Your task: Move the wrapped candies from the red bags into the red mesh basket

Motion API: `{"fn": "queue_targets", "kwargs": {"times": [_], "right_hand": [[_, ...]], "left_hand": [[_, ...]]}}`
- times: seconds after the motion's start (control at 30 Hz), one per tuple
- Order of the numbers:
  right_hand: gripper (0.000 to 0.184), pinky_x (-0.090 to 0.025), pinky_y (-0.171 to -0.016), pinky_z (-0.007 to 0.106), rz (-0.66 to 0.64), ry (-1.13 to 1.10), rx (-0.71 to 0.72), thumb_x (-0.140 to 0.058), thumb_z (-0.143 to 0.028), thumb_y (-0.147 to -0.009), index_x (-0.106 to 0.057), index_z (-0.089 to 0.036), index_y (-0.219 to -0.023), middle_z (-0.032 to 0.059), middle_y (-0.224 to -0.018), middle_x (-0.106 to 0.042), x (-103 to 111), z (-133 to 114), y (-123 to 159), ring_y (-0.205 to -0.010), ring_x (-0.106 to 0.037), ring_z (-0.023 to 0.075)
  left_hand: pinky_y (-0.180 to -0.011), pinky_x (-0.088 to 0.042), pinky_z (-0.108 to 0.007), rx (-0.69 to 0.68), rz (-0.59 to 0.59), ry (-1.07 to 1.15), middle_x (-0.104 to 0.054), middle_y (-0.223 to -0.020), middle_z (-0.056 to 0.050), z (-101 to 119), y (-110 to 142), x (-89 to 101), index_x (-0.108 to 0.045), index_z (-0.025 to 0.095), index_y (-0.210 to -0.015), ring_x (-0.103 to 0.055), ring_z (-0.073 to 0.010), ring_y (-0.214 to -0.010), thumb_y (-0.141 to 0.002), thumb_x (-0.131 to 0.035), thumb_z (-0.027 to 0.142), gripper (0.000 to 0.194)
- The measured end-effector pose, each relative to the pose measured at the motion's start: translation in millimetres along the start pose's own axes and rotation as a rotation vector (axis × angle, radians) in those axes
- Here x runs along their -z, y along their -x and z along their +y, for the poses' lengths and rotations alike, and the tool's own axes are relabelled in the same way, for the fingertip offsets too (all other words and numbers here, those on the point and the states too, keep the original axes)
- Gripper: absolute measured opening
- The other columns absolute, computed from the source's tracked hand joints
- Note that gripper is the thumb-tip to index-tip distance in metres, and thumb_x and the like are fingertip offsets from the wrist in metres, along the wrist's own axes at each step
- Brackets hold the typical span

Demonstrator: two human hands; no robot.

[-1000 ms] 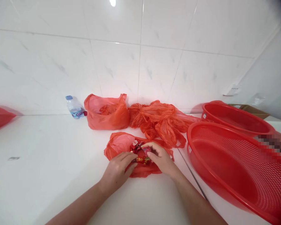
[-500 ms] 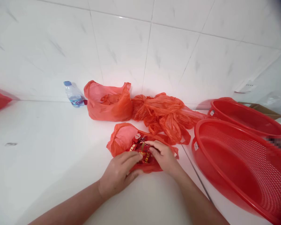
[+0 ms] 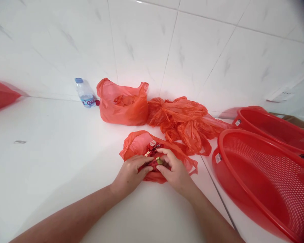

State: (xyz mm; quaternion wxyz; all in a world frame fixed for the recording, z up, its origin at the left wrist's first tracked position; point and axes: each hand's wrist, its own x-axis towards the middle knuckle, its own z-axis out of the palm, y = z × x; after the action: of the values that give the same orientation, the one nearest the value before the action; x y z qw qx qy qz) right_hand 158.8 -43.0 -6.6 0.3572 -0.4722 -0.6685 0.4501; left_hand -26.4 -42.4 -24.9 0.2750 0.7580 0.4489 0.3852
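Note:
My left hand [image 3: 130,172] and my right hand [image 3: 176,171] meet over an open red plastic bag [image 3: 138,141] on the white table. Thumb and fingertips of the left are closed on a small shiny red packet [image 3: 154,164]. From the other side, the right thumb and fingers pinch the same packet near its gold-green end. My fingers cover part of it. Behind them, more red packets [image 3: 153,145] with gold and white print lie inside the bag.
Farther back stand a fuller red bag [image 3: 124,113], crumpled red bags [image 3: 183,113] and a plastic bottle [image 3: 86,94] by the tiled wall. Two red baskets [image 3: 243,172] are at right, beyond a seam in the table. Another red object [image 3: 2,96] is at the left edge.
Both hands have drawn closer together, and their fingertips now pinch a packet above the others. The whole view has shifted slightly, with the background moving right and up.

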Motion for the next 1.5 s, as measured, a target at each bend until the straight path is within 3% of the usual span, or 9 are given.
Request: {"fn": "queue_targets", "kwargs": {"times": [0.2,0.3,0.4,0.57,0.87,1.03,1.17,1.33,1.5], "right_hand": [[0.039,-0.051,-0.075,0.031,0.049,-0.024,-0.01,-0.053,-0.024,-0.083,-0.049,-0.025,-0.122,0.0003,-0.087,-0.065,0.4,-0.8,-0.2,-0.08,-0.062,0.0151],[0.03,-0.05,-0.067,0.028,0.095,0.022,-0.005,-0.054,-0.03,-0.084,-0.055,-0.023,-0.113,-0.0009,-0.076,-0.063,2.9,-1.7,-0.2,-0.07,-0.06,0.0143],[0.016,-0.046,-0.061,0.026,0.104,0.071,-0.004,-0.052,-0.034,-0.086,-0.06,-0.02,-0.088,-0.001,-0.069,-0.06,5.8,-1.7,-1.0,-0.065,-0.057,0.0133],[0.025,-0.041,-0.057,0.023,0.088,0.152,0.028,-0.046,-0.033,-0.09,-0.054,-0.019,-0.07,-0.0018,-0.064,-0.057,7.8,-1.5,-1.4,-0.061,-0.053,0.0117],[0.029,-0.041,-0.056,0.023,0.096,0.156,-0.001,-0.044,-0.035,-0.091,-0.053,-0.019,-0.069,-0.0012,-0.063,-0.059,9.5,-0.8,-2.7,-0.058,-0.054,0.0118],[0.026,-0.042,-0.059,0.024,0.088,0.212,0.055,-0.043,-0.032,-0.091,-0.062,-0.021,-0.078,-0.0013,-0.068,-0.063,10.1,-3.0,-2.0,-0.062,-0.056,0.0121],[0.017,-0.043,-0.063,0.024,-0.088,0.322,0.118,-0.054,-0.021,-0.083,-0.07,-0.025,-0.083,-0.0027,-0.077,-0.069,8.0,-5.7,1.4,-0.068,-0.06,0.013],[0.02,-0.039,-0.058,0.024,-0.242,0.499,0.138,-0.056,-0.013,-0.076,-0.071,-0.026,-0.073,-0.004,-0.071,-0.07,4.3,-5.6,5.9,-0.062,-0.059,0.0126],[0.017,-0.037,-0.057,0.027,-0.035,0.698,0.117,-0.055,-0.025,-0.085,-0.069,-0.023,-0.076,0.0005,-0.069,-0.067,1.3,-3.3,0.9,-0.061,-0.059,0.0151]], "left_hand": [[-0.068,-0.048,-0.026,0.283,-0.174,0.247,-0.07,-0.084,0.0,14.2,-4.0,5.5,-0.069,0.022,-0.089,-0.063,-0.0164,-0.077,-0.087,-0.051,0.031,0.02],[-0.065,-0.046,-0.025,0.369,-0.155,0.351,-0.068,-0.079,0.0,15.1,-5.0,6.7,-0.068,0.019,-0.085,-0.061,-0.0158,-0.073,-0.085,-0.053,0.034,0.02],[-0.063,-0.044,-0.024,0.408,-0.115,0.382,-0.064,-0.073,0.001,15.8,-5.9,7.6,-0.065,0.018,-0.08,-0.057,-0.0141,-0.068,-0.082,-0.055,0.034,0.019],[-0.058,-0.041,-0.023,0.401,-0.094,0.358,-0.057,-0.064,0.003,17.7,-5.5,7.9,-0.061,0.018,-0.069,-0.052,-0.0121,-0.062,-0.08,-0.056,0.033,0.019],[-0.075,-0.05,-0.029,0.342,-0.103,0.388,-0.07,-0.087,-0.002,12.4,-1.4,3.5,-0.067,0.02,-0.092,-0.063,-0.0185,-0.081,-0.083,-0.056,0.033,0.019],[-0.075,-0.051,-0.03,0.325,0.069,0.431,-0.07,-0.085,-0.003,7.1,-3.7,5.0,-0.066,0.019,-0.091,-0.064,-0.018,-0.079,-0.082,-0.059,0.034,0.019],[-0.075,-0.052,-0.031,0.284,0.171,0.422,-0.069,-0.09,-0.004,4.4,-4.4,7.0,-0.065,0.019,-0.094,-0.064,-0.018,-0.081,-0.083,-0.059,0.035,0.02],[-0.076,-0.051,-0.029,0.272,0.159,0.404,-0.068,-0.094,-0.004,3.8,-3.0,7.7,-0.063,0.02,-0.097,-0.063,-0.0176,-0.086,-0.086,-0.056,0.033,0.019],[-0.075,-0.05,-0.029,0.257,0.216,0.435,-0.067,-0.088,-0.002,3.1,-3.8,5.8,-0.058,0.019,-0.094,-0.062,-0.016,-0.082,-0.086,-0.055,0.032,0.015]]}}
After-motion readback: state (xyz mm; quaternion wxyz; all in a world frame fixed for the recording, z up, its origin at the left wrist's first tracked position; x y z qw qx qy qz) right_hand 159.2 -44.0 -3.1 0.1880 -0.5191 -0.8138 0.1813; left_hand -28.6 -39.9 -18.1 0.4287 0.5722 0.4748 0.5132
